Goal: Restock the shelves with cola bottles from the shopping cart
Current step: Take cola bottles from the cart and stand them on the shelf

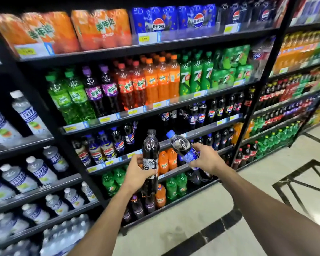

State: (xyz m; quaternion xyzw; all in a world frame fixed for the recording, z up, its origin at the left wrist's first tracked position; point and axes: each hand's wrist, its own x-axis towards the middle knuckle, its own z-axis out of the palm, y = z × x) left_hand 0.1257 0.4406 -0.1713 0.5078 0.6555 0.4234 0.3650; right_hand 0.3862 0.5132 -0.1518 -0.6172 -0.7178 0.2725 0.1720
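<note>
I had both hands up in front of the drinks shelf (201,133), each with a cola bottle. My left hand (137,172) was clamped around the lower half of the black-capped bottle (150,154), fingers wrapped over its label, and that bottle stood upright, its cap level with the shelf edge that carries the yellow price tags. My right hand (206,157) was closed on the label of the blue-capped bottle (181,146), which was tilted so its cap pointed up and left toward the same shelf edge. The two bottles were near each other but apart, both held out in front of the shelf, not resting on any board.

Behind them on that shelf stood small orange bottles (167,159) and, one board lower, green bottles (175,185). Above the held bottles, a gap showed in the row of dark cola bottles (214,112). To the left of the shelf stood water bottles (29,113). The floor (248,191) below the shelf was pale tile with black lines.
</note>
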